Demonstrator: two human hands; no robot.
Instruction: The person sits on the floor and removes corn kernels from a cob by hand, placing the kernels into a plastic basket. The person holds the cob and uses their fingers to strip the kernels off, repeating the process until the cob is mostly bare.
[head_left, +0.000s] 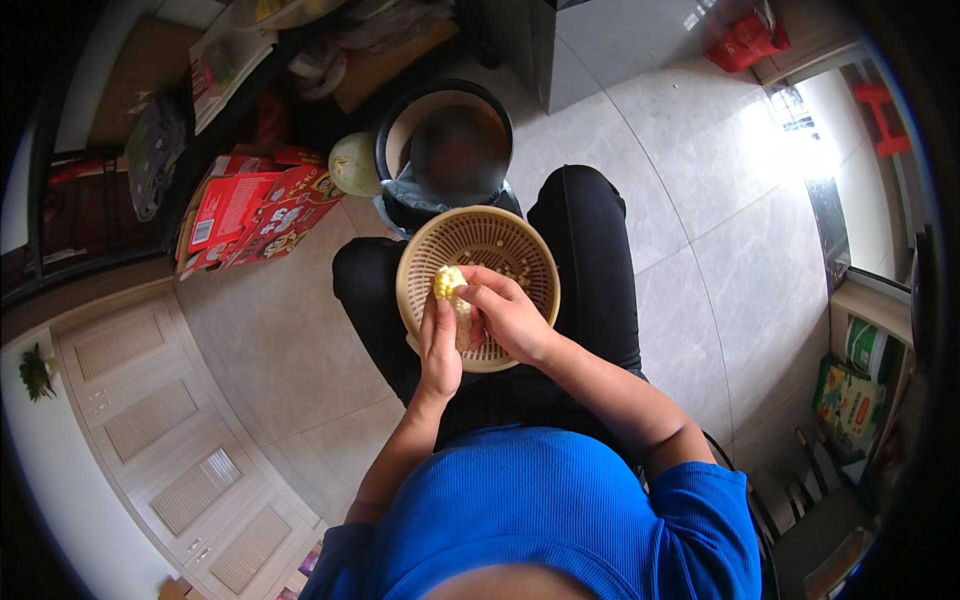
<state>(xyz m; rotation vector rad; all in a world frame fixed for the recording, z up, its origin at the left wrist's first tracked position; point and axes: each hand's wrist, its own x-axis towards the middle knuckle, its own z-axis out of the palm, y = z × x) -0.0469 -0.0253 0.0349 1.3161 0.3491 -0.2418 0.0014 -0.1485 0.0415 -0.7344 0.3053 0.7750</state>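
Note:
A corn cob (463,322), yellow at its far end and paler below, is held upright over a tan plastic basket (548,262) on my lap. My left hand (440,345) is closed around the cob's left side. From the right, my right hand (507,312) grips it too, its thumb pressed on the kernels near the top. Several loose kernels (515,275) lie on the slotted bottom of the basket. My hands hide part of the cob and the near part of the basket.
Just beyond the basket stands a round bin (383,150) with a bag over its rim. Beside it sits a pale green round melon or gourd (354,165). A red printed carton (265,210) is at the left, by a dark shelf. Grey floor tiles (690,290) extend to the right.

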